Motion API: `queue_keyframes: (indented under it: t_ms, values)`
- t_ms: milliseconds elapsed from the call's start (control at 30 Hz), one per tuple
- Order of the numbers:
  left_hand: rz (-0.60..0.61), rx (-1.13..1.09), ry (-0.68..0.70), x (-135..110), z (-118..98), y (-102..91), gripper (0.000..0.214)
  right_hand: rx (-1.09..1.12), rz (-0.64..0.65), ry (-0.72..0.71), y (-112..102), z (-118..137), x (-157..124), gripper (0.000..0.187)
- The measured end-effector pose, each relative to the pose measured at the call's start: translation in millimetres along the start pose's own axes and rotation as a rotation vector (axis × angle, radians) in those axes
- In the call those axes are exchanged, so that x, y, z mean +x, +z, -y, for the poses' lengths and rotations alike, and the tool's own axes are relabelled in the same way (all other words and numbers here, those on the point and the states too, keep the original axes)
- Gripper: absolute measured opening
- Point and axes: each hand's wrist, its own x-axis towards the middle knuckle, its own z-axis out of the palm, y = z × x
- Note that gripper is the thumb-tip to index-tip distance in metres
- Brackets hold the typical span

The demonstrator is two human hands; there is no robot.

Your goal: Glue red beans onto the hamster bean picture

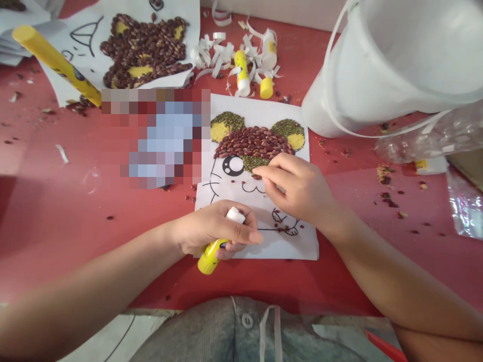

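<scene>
A yellow glue stick with its white end up is wrapped in my left hand, above the lower left of the paper. My right hand is closed in a pinch over the middle of the drawing. At its fingertips a dark red bean touches or nearly touches the paper. The paper carries an animal face drawn in black lines. Red beans fill the forehead, green beans the ears, and yellow grains the inner ears. More green beans lie between the eyes; one eye is hidden by my right hand.
A white bucket stands at the right, beside a clear plastic bottle. Behind the paper lie another glue stick, a yellow cap and paper strips. A bean-covered picture and a tall yellow tube are at the left. A blurred patch covers part of the table.
</scene>
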Motion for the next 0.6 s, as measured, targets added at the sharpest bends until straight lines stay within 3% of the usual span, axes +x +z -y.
queue_keyframes:
  t_ms: [200, 433, 600]
  values:
    - [0.012, -0.009, 0.009, 0.2, 1.1, -2.1, 0.033, -0.001, 0.008, -0.068, 1.2, -2.9, -3.1, 0.028]
    - [0.042, -0.088, 0.043, 1.1, 1.8, -3.4, 0.028, 0.047, 0.001, -0.038, 0.9, -2.2, -4.3, 0.030]
    - [0.076, -0.231, 0.150, 2.2, 4.4, -4.0, 0.024, 0.161, 0.002, 0.025, -2.1, -0.6, -2.4, 0.023]
